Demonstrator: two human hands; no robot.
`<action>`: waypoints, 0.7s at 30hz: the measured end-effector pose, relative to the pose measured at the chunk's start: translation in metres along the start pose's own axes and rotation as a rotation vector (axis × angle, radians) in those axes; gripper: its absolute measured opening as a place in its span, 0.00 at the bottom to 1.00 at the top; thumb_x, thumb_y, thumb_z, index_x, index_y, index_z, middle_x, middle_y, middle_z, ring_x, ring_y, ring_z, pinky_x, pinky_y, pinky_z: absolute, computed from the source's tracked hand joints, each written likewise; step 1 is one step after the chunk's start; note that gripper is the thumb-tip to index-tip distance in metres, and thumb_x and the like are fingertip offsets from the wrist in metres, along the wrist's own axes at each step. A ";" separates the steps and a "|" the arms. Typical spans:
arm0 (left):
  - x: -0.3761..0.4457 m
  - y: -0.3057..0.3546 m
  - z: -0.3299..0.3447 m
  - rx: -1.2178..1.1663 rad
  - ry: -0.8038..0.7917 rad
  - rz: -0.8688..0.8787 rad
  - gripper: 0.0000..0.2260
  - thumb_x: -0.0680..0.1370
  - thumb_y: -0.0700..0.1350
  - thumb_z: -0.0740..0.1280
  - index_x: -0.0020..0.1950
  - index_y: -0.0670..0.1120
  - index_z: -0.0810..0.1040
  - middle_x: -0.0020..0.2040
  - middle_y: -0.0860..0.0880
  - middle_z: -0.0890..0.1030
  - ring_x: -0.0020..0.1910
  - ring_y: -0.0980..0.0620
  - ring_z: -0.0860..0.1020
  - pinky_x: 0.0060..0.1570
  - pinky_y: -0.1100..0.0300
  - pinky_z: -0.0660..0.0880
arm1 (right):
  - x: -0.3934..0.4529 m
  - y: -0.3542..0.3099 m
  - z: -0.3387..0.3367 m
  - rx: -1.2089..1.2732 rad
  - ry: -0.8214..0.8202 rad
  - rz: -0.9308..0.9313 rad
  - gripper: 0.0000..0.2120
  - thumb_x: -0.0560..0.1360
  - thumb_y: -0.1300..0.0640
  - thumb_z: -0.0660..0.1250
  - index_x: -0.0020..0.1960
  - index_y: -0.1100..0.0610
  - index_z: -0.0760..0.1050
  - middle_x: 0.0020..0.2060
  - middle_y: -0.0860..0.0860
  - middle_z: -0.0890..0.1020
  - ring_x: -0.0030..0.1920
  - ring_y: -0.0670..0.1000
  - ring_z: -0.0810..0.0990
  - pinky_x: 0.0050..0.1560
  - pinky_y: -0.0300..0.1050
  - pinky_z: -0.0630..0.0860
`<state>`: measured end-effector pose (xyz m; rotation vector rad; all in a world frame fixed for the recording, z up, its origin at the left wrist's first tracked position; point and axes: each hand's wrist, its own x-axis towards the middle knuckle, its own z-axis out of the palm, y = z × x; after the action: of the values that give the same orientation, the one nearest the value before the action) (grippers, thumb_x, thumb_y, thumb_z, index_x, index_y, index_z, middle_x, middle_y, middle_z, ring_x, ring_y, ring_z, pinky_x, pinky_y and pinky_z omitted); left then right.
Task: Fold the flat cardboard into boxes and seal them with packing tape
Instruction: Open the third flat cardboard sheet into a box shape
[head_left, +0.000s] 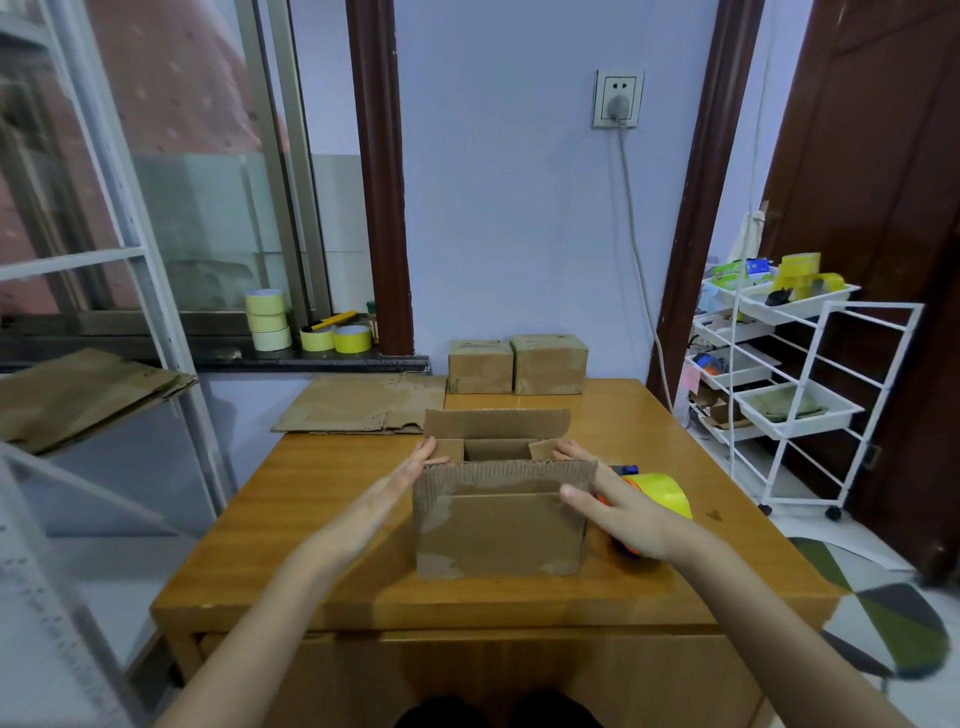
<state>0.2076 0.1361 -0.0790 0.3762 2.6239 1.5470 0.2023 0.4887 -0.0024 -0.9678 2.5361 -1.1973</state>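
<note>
An open cardboard box (498, 535) stands in the middle of the wooden table (322, 545), its far flap and near flap upright. My left hand (410, 470) lies flat against the box's left side, with straight fingers pressing the left short flap inward. My right hand (602, 499) is at the right side, fingers straight on the right short flap and thumb against the near flap. A tape dispenser with a yellow roll (660, 493) lies just right of the box, partly behind my right hand. Flat cardboard (358, 405) lies at the table's far left.
Two closed boxes (517, 364) stand at the far edge of the table. Several tape rolls (291, 327) sit on the windowsill. More flat cardboard (83, 395) rests on a shelf at left. A white wire cart (789, 395) stands at right.
</note>
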 end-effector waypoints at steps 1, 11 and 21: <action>-0.023 0.052 0.007 0.042 0.032 -0.017 0.44 0.58 0.84 0.46 0.72 0.71 0.57 0.76 0.63 0.49 0.75 0.57 0.47 0.72 0.45 0.44 | 0.000 -0.001 0.002 0.033 0.052 -0.006 0.19 0.75 0.39 0.54 0.66 0.35 0.64 0.74 0.37 0.56 0.74 0.35 0.49 0.74 0.38 0.49; -0.021 0.090 0.035 0.014 0.236 0.089 0.20 0.79 0.59 0.57 0.70 0.57 0.68 0.74 0.58 0.62 0.74 0.62 0.56 0.75 0.51 0.54 | 0.008 -0.002 0.010 0.151 0.335 -0.035 0.11 0.78 0.56 0.64 0.60 0.50 0.75 0.63 0.45 0.74 0.59 0.35 0.74 0.55 0.32 0.72; -0.018 0.098 0.043 -0.030 0.390 0.050 0.28 0.81 0.45 0.62 0.77 0.53 0.53 0.74 0.59 0.52 0.72 0.60 0.54 0.72 0.56 0.54 | 0.020 -0.015 0.013 0.097 0.369 -0.011 0.37 0.76 0.64 0.65 0.78 0.50 0.49 0.76 0.45 0.55 0.74 0.46 0.57 0.74 0.48 0.61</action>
<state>0.2495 0.2140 -0.0156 0.1493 2.8850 1.8368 0.1994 0.4606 0.0023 -0.8014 2.7093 -1.6171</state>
